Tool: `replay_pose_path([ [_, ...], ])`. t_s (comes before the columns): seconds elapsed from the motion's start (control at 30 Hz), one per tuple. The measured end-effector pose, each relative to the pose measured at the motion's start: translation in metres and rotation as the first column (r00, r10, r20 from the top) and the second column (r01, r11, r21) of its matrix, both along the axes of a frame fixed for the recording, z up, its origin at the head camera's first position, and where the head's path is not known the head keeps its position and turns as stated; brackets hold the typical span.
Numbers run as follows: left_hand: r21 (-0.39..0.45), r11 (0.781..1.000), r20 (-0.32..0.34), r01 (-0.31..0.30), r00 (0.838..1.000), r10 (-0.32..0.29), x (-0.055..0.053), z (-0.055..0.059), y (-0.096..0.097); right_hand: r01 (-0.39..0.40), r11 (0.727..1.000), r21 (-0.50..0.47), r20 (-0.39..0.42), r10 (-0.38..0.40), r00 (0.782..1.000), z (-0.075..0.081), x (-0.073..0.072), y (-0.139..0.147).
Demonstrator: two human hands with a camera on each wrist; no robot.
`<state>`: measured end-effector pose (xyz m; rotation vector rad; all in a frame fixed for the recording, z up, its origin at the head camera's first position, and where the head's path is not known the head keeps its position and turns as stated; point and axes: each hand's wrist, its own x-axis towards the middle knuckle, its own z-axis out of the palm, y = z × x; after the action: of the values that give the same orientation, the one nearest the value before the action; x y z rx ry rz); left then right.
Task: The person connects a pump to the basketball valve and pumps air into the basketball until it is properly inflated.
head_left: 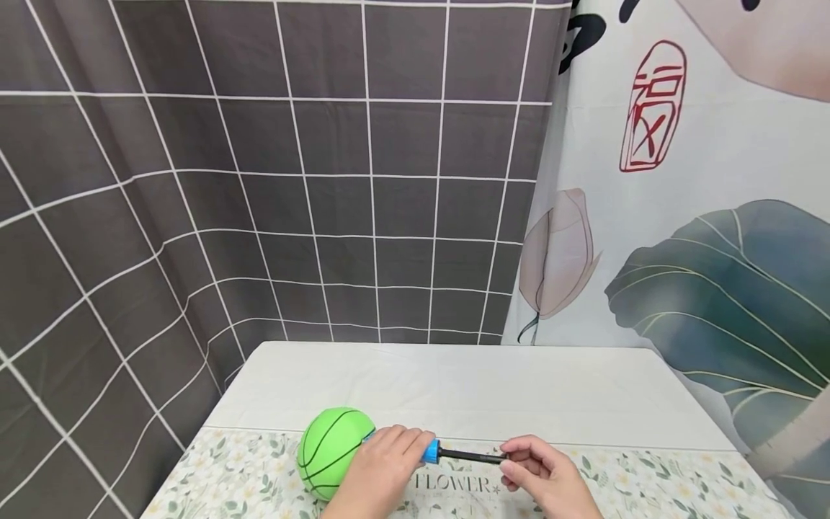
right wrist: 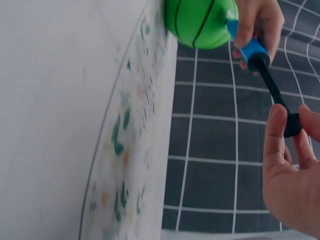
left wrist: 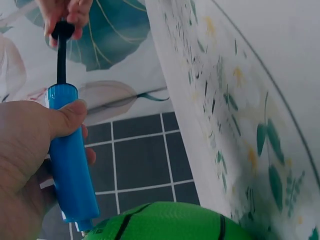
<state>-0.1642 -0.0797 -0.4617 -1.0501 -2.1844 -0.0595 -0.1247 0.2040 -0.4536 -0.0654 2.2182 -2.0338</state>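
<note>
A blue hand pump (left wrist: 75,165) is gripped round its barrel by my left hand (head_left: 390,465). Its tip meets the side of a green ball (head_left: 332,450) with black basketball lines, which sits at the left on the table. The black pump rod (head_left: 470,455) is drawn out to the right. With thumb and fingertips my right hand (head_left: 541,476) pinches the round black knob (right wrist: 292,125) at the rod's end. In the left wrist view the pump tip comes right up to the ball's surface.
Beneath the hands lies a table (head_left: 454,382) with a white cloth, flowered along its near part. A dark grid-patterned curtain (head_left: 337,202) hangs behind it and on the left. To the right hangs a white cloth with large leaf prints (head_left: 733,295).
</note>
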Motion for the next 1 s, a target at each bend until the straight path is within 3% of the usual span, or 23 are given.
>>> replay_pose_path([
  [0.13,-0.017,0.999,0.021,-0.037,0.999,0.038,0.001,0.003,-0.005,-0.009,1.0,-0.013,0.019,0.009,1.0,0.003,0.002,0.012],
  [0.3,-0.012,1.0,-0.007,-0.013,1.0,0.013,0.003,0.006,-0.001,-0.01,1.0,-0.007,0.011,0.01,1.0,0.002,0.003,0.014],
  [0.43,-0.012,1.0,-0.056,0.012,0.998,-0.013,0.004,0.003,0.006,-0.009,1.0,0.008,-0.022,0.009,1.0,-0.003,0.005,0.006],
  [0.6,-0.025,0.999,-0.05,0.037,0.998,-0.038,0.008,-0.003,0.017,-0.022,1.0,0.016,-0.085,0.024,0.996,-0.01,0.006,-0.01],
  [1.0,-0.071,0.997,-0.082,0.033,0.996,-0.039,0.01,-0.009,0.033,-0.04,0.999,0.007,-0.063,0.04,0.997,-0.013,0.003,-0.038],
])
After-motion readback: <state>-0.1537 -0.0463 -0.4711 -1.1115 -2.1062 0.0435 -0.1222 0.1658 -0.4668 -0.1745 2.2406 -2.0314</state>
